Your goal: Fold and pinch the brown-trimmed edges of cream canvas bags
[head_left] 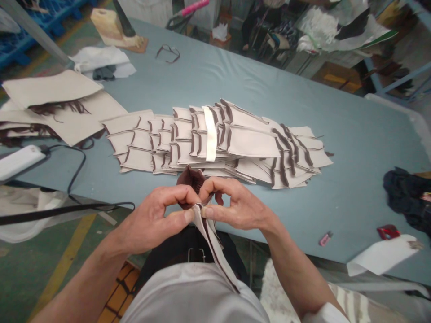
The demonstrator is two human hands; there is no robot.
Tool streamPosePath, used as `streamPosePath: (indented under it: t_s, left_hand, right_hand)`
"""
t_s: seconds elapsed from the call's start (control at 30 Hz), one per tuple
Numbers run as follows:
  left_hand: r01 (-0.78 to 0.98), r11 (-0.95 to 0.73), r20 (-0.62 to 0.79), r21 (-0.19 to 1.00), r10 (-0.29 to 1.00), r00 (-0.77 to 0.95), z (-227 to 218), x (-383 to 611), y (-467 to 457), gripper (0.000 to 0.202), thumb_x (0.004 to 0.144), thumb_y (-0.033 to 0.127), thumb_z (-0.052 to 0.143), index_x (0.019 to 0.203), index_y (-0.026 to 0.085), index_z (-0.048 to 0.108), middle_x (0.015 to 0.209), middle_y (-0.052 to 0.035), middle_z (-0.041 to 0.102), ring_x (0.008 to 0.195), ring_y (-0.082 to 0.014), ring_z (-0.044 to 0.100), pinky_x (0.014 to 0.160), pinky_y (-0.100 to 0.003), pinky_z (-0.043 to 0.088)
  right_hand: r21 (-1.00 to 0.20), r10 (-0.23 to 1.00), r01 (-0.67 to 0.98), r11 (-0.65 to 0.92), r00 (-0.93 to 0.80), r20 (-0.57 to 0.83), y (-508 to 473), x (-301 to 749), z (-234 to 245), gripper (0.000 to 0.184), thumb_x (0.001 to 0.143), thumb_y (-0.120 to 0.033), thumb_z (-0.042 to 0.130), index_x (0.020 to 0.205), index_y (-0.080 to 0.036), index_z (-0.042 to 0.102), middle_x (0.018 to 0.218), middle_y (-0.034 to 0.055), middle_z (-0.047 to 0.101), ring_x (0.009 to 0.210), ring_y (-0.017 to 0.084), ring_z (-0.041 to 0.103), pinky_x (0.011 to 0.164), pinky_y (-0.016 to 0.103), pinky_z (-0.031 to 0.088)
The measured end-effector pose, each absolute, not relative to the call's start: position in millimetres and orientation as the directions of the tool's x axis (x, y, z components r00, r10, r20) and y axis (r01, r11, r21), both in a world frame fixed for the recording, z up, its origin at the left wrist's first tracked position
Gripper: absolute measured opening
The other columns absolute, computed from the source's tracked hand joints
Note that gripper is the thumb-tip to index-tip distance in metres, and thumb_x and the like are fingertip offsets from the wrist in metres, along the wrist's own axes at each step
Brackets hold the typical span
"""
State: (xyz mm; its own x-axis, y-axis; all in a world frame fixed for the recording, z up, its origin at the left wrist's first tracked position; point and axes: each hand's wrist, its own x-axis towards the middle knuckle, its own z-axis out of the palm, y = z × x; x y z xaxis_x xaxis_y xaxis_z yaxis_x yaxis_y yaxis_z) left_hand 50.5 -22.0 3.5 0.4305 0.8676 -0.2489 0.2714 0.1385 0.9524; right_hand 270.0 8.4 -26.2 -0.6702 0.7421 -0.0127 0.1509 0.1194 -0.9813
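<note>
Pinching fabric piece (pixel 205 224) between both thumbs: left hand (pixel 158 215), right hand (pixel 232 204), fingers closed.

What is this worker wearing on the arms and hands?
The left hand and right hand are bare: no gloves, rings or watch show. The forearms are uncovered; a white sleeve edge appears on the right arm near the frame's bottom.

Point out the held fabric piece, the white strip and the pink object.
fabric piece (pixel 215 249), head view, beige hanging part
white strip (pixel 211 134), head view, its middle
pink object (pixel 326 238), head view, its middle
</note>
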Motion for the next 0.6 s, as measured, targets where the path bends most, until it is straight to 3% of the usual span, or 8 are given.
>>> streamPosePath:
  t_s: [0.2, 0.4, 0.6]
  left_hand:
    - [0.262, 0.153, -0.258, 0.953, 0.864, 0.433, -2, 51, -14, 0.022, 0.078, 0.037, 0.075, 0.069, 0.020, 0.065, 0.067, 0.0014, 0.060, 0.066, -0.0147, 0.052, 0.063, -0.026, 0.044]
    - [0.287, 0.116, -0.241, 0.951, 0.859, 0.452, -3, 47, -13, 0.019, 0.087, 0.031, 0.068, 0.071, 0.020, 0.067, 0.069, 0.0016, 0.064, 0.066, -0.0138, 0.056, 0.065, -0.026, 0.046]
    - [0.319, 0.121, -0.265, 0.940, 0.849, 0.458, -2, 41, -11, 0.020, 0.090, 0.030, 0.065, 0.074, 0.021, 0.071, 0.070, 0.0004, 0.071, 0.068, -0.0156, 0.062, 0.066, -0.026, 0.049]
  right_hand:
    - [-0.987, 0.747, 0.138, 0.085, -0.664, -0.028, 12, 266, -30, 0.030, 0.092, -0.049, 0.076, 0.089, -0.020, 0.067, 0.082, -0.0013, 0.067, 0.070, 0.013, 0.054, 0.059, 0.024, 0.042]
    - [-0.996, 0.737, 0.090, -0.023, -0.672, -0.078, 15, 264, -36, 0.037, 0.093, -0.055, 0.075, 0.087, -0.020, 0.066, 0.082, -0.0014, 0.066, 0.068, 0.012, 0.053, 0.058, 0.023, 0.041]
    - [-0.988, 0.753, 0.146, 0.043, -0.655, -0.064, 16, 260, -31, 0.016, 0.096, -0.035, 0.073, 0.093, -0.020, 0.068, 0.086, -0.0012, 0.070, 0.072, 0.013, 0.059, 0.064, 0.024, 0.046]
